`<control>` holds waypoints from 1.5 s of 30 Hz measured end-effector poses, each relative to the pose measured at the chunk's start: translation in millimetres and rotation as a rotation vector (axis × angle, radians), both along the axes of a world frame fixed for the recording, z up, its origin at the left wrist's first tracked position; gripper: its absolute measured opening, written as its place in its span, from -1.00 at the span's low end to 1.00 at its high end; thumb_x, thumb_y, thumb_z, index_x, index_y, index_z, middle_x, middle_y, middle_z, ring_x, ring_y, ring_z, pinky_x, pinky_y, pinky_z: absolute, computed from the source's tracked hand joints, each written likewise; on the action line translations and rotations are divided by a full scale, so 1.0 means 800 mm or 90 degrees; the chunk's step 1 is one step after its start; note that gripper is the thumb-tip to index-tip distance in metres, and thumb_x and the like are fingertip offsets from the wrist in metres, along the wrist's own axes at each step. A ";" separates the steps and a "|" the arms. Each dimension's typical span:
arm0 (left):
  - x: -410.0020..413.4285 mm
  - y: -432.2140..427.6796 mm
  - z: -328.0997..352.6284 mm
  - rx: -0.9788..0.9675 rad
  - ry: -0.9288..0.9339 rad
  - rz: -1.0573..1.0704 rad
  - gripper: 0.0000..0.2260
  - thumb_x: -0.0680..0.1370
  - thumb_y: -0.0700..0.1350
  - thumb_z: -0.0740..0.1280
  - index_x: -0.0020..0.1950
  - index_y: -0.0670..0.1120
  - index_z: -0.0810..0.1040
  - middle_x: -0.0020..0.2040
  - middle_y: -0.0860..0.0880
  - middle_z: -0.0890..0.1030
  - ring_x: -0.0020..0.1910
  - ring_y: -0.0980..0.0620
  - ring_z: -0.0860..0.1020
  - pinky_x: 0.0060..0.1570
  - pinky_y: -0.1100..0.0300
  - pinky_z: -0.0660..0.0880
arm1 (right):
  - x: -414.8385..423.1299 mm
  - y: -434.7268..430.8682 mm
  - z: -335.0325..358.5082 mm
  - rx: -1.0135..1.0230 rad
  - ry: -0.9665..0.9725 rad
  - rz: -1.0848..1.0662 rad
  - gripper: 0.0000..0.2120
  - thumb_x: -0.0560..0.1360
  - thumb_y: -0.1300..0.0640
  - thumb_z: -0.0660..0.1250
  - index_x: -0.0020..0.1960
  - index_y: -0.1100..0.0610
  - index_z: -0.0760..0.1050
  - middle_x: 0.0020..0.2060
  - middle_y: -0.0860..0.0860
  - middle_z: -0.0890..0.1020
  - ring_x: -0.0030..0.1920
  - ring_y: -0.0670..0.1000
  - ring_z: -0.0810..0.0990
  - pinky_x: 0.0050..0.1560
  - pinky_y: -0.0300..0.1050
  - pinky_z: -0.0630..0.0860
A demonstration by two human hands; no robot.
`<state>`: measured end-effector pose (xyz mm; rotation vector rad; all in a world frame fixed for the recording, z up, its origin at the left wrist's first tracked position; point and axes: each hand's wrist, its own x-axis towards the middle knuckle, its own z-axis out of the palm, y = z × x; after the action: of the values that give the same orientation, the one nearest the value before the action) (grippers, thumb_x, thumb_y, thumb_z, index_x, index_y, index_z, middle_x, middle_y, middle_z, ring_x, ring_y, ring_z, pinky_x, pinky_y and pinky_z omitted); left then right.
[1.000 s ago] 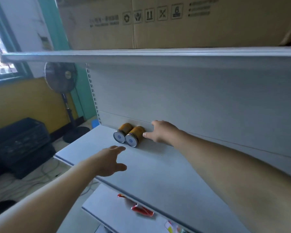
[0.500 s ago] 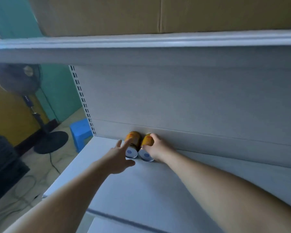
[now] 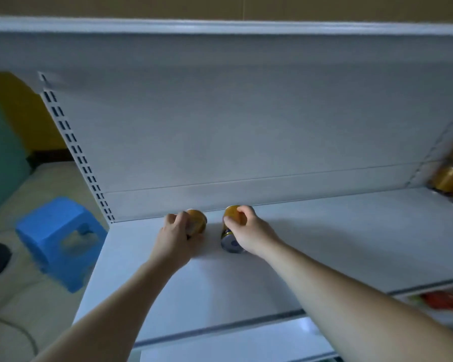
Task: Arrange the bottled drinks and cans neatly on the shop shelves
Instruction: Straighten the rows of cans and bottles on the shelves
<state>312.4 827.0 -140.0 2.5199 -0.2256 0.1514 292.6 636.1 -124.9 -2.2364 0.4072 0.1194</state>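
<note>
Head view of a white shelf. The left hand curls its fingers over the left can, which it largely hides. The right hand grips the right can, which shows its pale end toward the viewer. Both orange cans are near the back panel, toward the shelf's left end, with a gap between them. Blurred gold cans stand at far right. A blue stool sits on the floor at left.
</note>
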 end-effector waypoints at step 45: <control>-0.343 -0.672 0.134 -0.660 0.473 -0.473 -0.63 0.38 -0.20 0.43 0.10 0.07 0.45 0.01 -0.08 0.62 -0.12 -0.07 0.64 -0.37 0.09 0.56 | -0.523 -0.577 0.147 0.350 -0.489 -0.436 -0.68 0.41 0.16 0.48 0.08 -0.04 0.46 -0.03 0.03 0.66 -0.08 0.05 0.68 -0.13 0.04 0.63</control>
<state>38.0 289.6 -33.1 1.2198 -0.5666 -0.7537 -125.8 174.7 -7.6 -1.3607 0.5884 -0.8540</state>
